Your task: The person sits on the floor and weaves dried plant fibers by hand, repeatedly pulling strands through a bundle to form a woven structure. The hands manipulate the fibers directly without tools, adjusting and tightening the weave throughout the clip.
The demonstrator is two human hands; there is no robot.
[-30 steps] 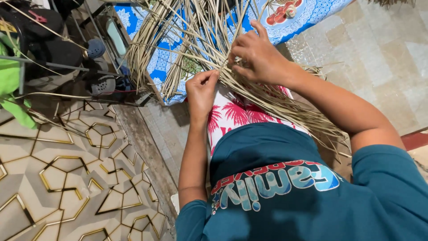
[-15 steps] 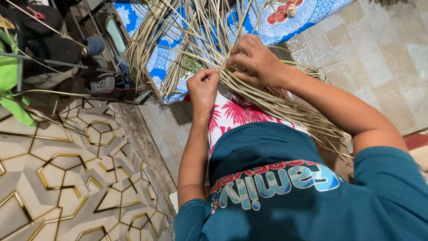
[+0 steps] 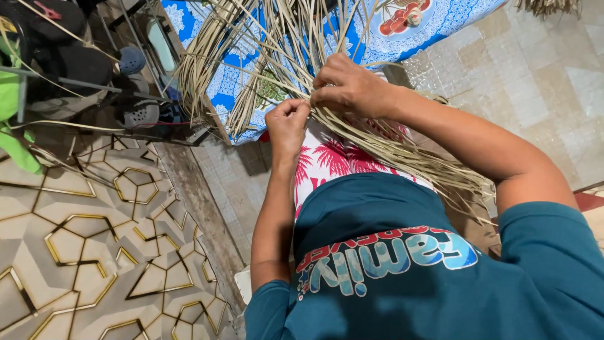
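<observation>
Dried straw-coloured strips [image 3: 390,141] are filling the middle of the head view, the only view I am getting, and both hands are working in them. The left hand [image 3: 288,123] is curling into a loose fist, its fingertips pinching a few strips just beside the right. The right hand [image 3: 349,88] is lying knuckles-up over the bundle, fingers folded down and gripping strips where they cross. The two hands are nearly touching. The strips are resting across the lap, over red-and-white palm-print fabric [image 3: 330,164], fanning out toward the blue patterned cloth [image 3: 434,25] at the top and trailing off past the right forearm.

I am judging the strips to be light, thin and springy: they are bending in long curves without folding, and the loose ends are splaying wherever nothing pins them. They are probably brittle if creased sharply. I would be taking hold close to the crossing point, pinching flat between thumb and fingertips, since anything farther out looks likely to slip or spring free.

There is no worktop; the person is sitting on the floor. Pale square tiles [image 3: 541,82] are running along the right side, and a floor covering with gold geometric outlines [image 3: 82,239] is lying on the left. A dark sandal [image 3: 141,113] and a bright green object [image 3: 12,119] are sitting at the upper left.
</observation>
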